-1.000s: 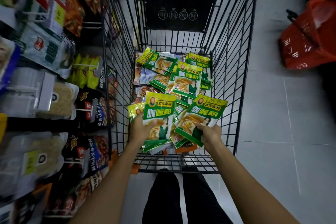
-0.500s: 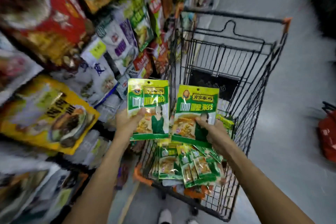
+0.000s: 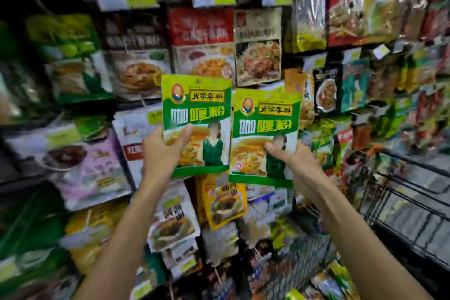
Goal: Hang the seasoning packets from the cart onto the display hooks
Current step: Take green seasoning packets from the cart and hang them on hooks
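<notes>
1. Blurred hanging packets [image 3: 80, 168] crowd the display wall at the left.
2. The left hand [image 3: 160, 153] grips a green curry-powder packet [image 3: 197, 105] upright, with the thumb across its front.
3. A red-topped packet [image 3: 199, 29] and a yellow packet [image 3: 224, 202] hang close behind.
4. The right hand [image 3: 292, 156] pinches a second green packet [image 3: 266, 117], just beside the first.
5. The wire cart [image 3: 414, 202] stands at the far right.
</notes>
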Tool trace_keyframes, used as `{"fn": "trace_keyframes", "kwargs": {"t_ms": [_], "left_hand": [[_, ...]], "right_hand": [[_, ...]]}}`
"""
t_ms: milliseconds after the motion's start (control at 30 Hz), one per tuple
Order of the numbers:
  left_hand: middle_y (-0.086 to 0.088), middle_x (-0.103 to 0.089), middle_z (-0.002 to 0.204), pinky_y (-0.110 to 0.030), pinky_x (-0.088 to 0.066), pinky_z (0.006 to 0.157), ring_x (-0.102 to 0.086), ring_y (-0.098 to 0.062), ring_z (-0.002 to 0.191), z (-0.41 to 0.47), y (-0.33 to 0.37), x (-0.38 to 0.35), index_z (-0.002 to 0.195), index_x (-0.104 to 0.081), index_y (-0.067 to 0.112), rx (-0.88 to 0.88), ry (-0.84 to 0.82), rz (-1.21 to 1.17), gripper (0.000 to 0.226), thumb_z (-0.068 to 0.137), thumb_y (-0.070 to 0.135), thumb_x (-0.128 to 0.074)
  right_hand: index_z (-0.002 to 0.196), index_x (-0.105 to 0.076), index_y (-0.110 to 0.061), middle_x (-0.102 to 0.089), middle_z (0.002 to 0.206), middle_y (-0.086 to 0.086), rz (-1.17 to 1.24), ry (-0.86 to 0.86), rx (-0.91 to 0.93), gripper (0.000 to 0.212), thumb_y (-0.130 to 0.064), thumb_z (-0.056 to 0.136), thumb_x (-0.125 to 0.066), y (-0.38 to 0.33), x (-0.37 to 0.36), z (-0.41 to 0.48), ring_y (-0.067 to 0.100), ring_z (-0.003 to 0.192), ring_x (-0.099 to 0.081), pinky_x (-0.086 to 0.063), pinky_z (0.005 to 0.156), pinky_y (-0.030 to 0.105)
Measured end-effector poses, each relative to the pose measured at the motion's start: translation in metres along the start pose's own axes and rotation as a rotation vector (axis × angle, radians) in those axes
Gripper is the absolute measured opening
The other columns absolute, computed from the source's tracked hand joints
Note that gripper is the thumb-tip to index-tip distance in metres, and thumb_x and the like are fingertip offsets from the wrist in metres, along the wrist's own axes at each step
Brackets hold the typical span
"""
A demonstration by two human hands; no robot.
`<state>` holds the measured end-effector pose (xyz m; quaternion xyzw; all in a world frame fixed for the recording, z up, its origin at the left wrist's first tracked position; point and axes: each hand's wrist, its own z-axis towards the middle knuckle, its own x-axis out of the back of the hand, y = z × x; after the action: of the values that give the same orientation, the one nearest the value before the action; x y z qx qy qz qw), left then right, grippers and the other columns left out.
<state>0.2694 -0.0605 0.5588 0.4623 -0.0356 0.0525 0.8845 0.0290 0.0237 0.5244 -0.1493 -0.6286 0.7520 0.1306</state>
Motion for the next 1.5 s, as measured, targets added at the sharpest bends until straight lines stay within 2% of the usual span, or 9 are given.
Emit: {"fn": "trace_keyframes", "kwargs": {"t_ms": [367,533,667,767,933,1133,1300,1400,1500], "left_hand": [[0.000,-0.066,0.093,-0.044,-0.050,0.075,-0.063,-0.019,0.086,0.040,0.074,0.180,0.101,-0.064,0.007,-0.175,0.329,0.161,0.058,0.073,0.058,-0.064],[0.021,-0.065,0.082,-0.026,-0.049,0.069,-0.061,0.007,0.076,0.052,0.089,0.236,0.085,-0.060,0.038,-0.185,0.463,0.241,0.023,0.071,0.056,-0.065],[-0.008,-0.065,0.097,-0.044,-0.051,0.076,-0.062,-0.020,0.091,0.063,0.087,0.266,0.097,-0.063,0.015,-0.181,0.545,0.319,0.051,0.073,0.060,-0.063],[-0.017,-0.056,0.080,-0.043,-0.043,0.065,-0.054,-0.028,0.073,0.071,0.083,0.281,0.085,-0.056,-0.003,-0.196,0.573,0.322,0.065,0.071,0.060,-0.064],[-0.026,-0.050,0.134,-0.059,-0.039,0.103,-0.048,-0.039,0.125,0.083,0.076,0.294,0.131,-0.048,-0.004,-0.128,0.558,0.275,0.090,0.071,0.062,-0.066],[-0.017,-0.064,0.092,-0.044,-0.048,0.073,-0.057,-0.022,0.081,0.096,0.071,0.296,0.096,-0.062,-0.002,-0.178,0.530,0.235,0.057,0.076,0.051,-0.070],[0.005,-0.061,0.072,-0.026,-0.043,0.062,-0.054,-0.003,0.065,0.103,0.069,0.293,0.076,-0.061,0.014,-0.225,0.552,0.248,0.031,0.080,0.043,-0.071],[-0.018,-0.062,0.080,-0.043,-0.047,0.065,-0.057,-0.029,0.071,0.106,0.066,0.293,0.085,-0.060,-0.002,-0.224,0.559,0.270,0.050,0.080,0.046,-0.070],[-0.015,-0.066,0.080,-0.047,-0.052,0.067,-0.063,-0.031,0.075,0.109,0.064,0.294,0.076,-0.061,0.013,-0.228,0.562,0.270,0.030,0.081,0.042,-0.070]], "right_hand": [[0.089,-0.067,-0.022,-0.072,0.083,-0.014,0.076,-0.369,0.249,0.021,-0.035,0.075,-0.076,-0.104,-0.163,0.042,0.018,0.095,-0.065,-0.047,0.083,0.034],[0.124,-0.054,-0.002,-0.062,0.126,0.012,0.118,-0.554,0.246,0.061,-0.035,0.078,-0.076,-0.119,-0.229,0.054,0.026,0.121,-0.056,-0.043,0.104,0.049],[0.085,-0.060,-0.021,-0.070,0.067,-0.017,0.124,-0.626,0.220,0.010,-0.023,0.087,-0.069,-0.121,-0.266,0.064,-0.001,0.068,-0.067,-0.050,0.052,0.010],[0.095,-0.064,-0.007,-0.069,0.085,0.001,0.130,-0.630,0.175,0.019,-0.026,0.089,-0.065,-0.127,-0.285,0.067,0.012,0.079,-0.067,-0.051,0.061,0.016],[0.109,-0.065,0.001,-0.069,0.087,0.002,0.087,-0.576,0.100,0.038,-0.033,0.093,-0.060,-0.145,-0.308,0.080,-0.004,0.059,-0.063,-0.041,0.042,0.005],[0.109,-0.061,0.001,-0.068,0.066,-0.006,0.100,-0.523,0.059,0.036,-0.030,0.092,-0.062,-0.155,-0.321,0.093,-0.006,0.048,-0.060,-0.040,0.036,0.007],[0.109,-0.063,0.001,-0.074,0.086,0.004,0.119,-0.555,0.022,0.034,-0.028,0.091,-0.063,-0.147,-0.324,0.102,0.008,0.074,-0.070,-0.054,0.061,0.022],[0.110,-0.064,0.002,-0.069,0.101,0.006,0.096,-0.528,0.034,0.039,-0.031,0.089,-0.065,-0.145,-0.327,0.107,0.019,0.104,-0.060,-0.044,0.100,0.037],[0.109,-0.065,0.000,-0.069,0.092,0.002,0.085,-0.523,0.024,0.037,-0.031,0.090,-0.065,-0.144,-0.331,0.111,0.014,0.092,-0.059,-0.046,0.085,0.030]]}}
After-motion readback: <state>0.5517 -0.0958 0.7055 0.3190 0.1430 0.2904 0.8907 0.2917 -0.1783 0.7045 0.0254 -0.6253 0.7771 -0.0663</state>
